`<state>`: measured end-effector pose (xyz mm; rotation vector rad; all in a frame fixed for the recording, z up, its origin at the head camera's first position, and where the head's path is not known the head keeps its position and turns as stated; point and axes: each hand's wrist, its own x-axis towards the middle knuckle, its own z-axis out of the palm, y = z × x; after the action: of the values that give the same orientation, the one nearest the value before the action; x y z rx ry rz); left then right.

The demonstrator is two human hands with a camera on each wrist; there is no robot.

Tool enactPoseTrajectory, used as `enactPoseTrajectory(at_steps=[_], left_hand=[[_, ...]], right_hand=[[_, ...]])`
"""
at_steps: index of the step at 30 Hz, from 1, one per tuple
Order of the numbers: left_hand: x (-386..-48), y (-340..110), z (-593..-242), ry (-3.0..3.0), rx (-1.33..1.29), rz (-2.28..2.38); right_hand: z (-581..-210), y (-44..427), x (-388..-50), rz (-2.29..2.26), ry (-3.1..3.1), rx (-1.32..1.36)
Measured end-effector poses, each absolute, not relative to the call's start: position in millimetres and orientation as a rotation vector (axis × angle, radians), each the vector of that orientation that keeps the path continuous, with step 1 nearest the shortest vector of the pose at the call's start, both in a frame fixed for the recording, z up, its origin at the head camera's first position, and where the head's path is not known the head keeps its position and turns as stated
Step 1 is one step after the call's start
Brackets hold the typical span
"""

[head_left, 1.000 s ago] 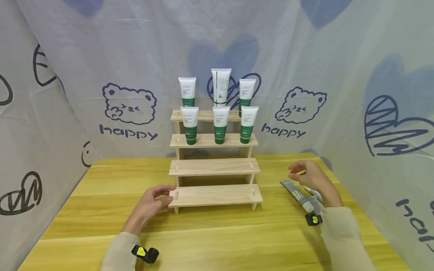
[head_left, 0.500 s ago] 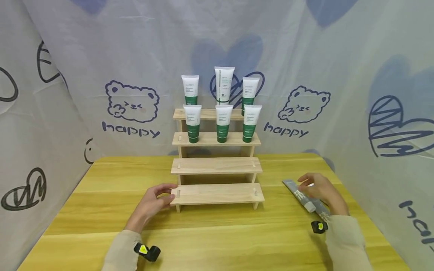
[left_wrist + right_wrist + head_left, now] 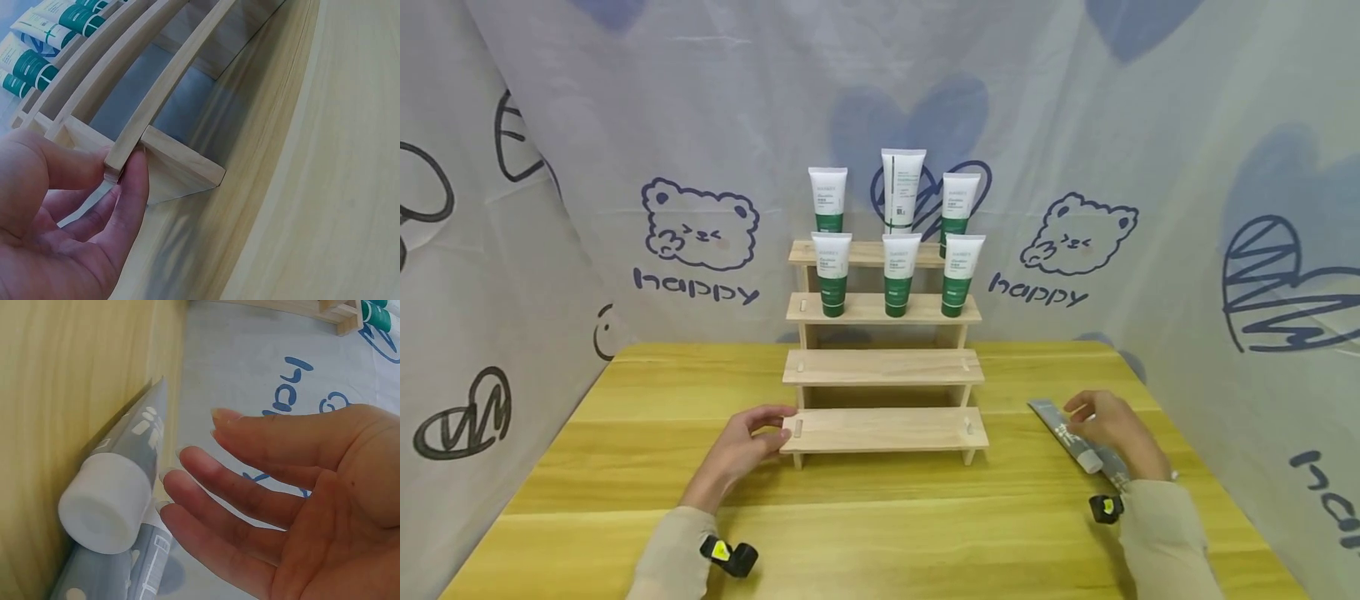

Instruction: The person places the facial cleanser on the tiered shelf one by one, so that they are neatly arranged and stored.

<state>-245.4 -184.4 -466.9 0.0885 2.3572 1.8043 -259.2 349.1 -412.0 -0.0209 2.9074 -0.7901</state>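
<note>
Toward four o'clock in the head view, a grey squeeze tube lies on the wood-grain table, white cap pointing between four and five. Cap end overlaps a second grey tube, partly hidden. Likely handling: light, soft-walled, smooth enough to slip; hard squeezing would probably dent the body. Best hold, by my judgement: mid-body, or just behind the stiffer cap.

Right hand, also at four, hovers close by the pair; thumb and fingers well parted, loosely bent, holding nothing. Left hand, between seven and eight, pinches the nine o'clock end of the bottom step of the wooden rack.

Against a second ago: right hand lower in view, closer to the tubes; left pinch unchanged; six white-and-green tubes at twelve, same places.
</note>
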Motion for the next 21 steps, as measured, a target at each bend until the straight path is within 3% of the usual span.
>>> enactPoseTrajectory(at_steps=[21], left_hand=[[-244.2,-184.4,-466.5,2.367,0.091,1.794]], right_hand=[[-428.8,350.1,-264.1,-0.764,2.876,-0.007]])
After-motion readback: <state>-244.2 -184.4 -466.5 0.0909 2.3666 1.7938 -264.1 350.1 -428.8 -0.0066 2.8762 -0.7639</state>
